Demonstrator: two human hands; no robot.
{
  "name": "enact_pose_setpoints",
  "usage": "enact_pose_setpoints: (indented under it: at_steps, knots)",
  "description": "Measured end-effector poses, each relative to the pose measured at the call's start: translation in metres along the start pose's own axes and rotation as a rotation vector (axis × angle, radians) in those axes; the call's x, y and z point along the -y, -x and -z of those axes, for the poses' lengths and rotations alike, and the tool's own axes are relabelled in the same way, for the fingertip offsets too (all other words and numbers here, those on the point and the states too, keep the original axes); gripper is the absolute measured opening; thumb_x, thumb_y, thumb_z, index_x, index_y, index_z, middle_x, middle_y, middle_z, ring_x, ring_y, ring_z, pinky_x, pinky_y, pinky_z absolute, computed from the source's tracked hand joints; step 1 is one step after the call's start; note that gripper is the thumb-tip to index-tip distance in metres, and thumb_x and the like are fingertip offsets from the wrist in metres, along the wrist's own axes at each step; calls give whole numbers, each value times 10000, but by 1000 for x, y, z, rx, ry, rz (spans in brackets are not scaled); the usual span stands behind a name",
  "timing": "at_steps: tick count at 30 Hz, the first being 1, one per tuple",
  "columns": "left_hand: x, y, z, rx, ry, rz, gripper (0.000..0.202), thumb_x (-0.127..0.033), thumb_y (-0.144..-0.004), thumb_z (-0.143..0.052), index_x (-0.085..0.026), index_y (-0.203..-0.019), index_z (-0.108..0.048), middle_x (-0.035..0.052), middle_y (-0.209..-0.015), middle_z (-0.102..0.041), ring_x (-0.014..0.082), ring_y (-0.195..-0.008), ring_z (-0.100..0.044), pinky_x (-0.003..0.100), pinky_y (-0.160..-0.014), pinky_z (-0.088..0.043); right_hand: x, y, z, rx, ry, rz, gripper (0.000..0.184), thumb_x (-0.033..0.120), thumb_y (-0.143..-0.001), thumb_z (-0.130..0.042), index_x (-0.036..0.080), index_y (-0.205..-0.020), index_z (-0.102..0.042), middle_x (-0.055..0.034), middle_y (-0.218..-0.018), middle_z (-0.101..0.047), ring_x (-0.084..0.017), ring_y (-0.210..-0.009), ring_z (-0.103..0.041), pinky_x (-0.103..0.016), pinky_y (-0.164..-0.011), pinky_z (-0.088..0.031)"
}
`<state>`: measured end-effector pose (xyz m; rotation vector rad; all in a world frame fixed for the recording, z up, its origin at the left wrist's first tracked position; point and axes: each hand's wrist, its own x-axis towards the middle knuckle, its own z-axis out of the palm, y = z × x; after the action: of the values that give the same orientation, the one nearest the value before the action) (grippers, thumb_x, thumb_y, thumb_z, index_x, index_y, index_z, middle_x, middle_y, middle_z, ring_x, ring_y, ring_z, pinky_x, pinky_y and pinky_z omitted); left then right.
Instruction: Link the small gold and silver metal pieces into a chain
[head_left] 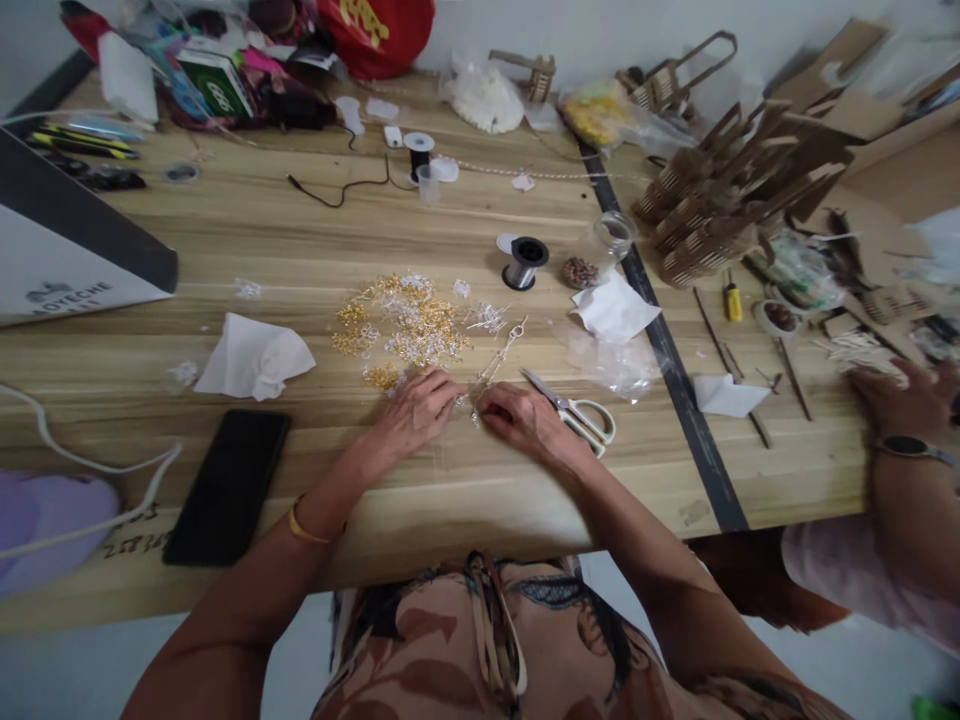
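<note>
My left hand (420, 410) rests on the table with its fingers bent together near small silvery pieces; what they pinch is too small to make out. My right hand (523, 418) is closed, its fingertips pressed at the lower end of a thin beaded chain (495, 366) that runs up the table to a small loop. Just beyond the left hand spreads a pile of gold and silver beads (424, 330), with silvery pins (489, 318) beside it. Scissors (581, 412) with pale handles lie right of my right hand, blades toward it.
A dark phone (227, 487) and crumpled white paper (253, 357) lie to the left. Ahead stands a wire spool (525, 262), with a bead jar (581, 270) near it. Small woven baskets (694, 215) are stacked right. A co-worker's hand (900, 390) rests at the far right.
</note>
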<state>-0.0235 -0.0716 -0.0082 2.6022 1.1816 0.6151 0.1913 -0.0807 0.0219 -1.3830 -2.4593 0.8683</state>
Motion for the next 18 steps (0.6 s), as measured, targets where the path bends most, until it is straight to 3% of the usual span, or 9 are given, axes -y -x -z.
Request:
enact_pose_setpoints:
  at_steps: [8, 18]
  knots:
    - [-1, -1, 1, 55, -7, 80, 94, -217, -875, -595, -154, -840, -655, 62, -873, -643, 198, -867, -573, 327, -802, -465, 3, 3, -5, 44, 220, 56, 121, 214, -931, -494, 177, -971, -603, -44, -951, -638, -136, -814, -593, -229, -661, -331]
    - [-1, -1, 2, 142, -16, 117, 148, -210, -912, -538, -146, -851, -657, 62, -860, -644, 189, -839, -574, 312, -781, -449, 10, 4, -18, 84, 478, 85, 196, 160, -982, -370, 153, -986, -565, -106, -972, -645, -176, -825, -599, -257, -624, -331]
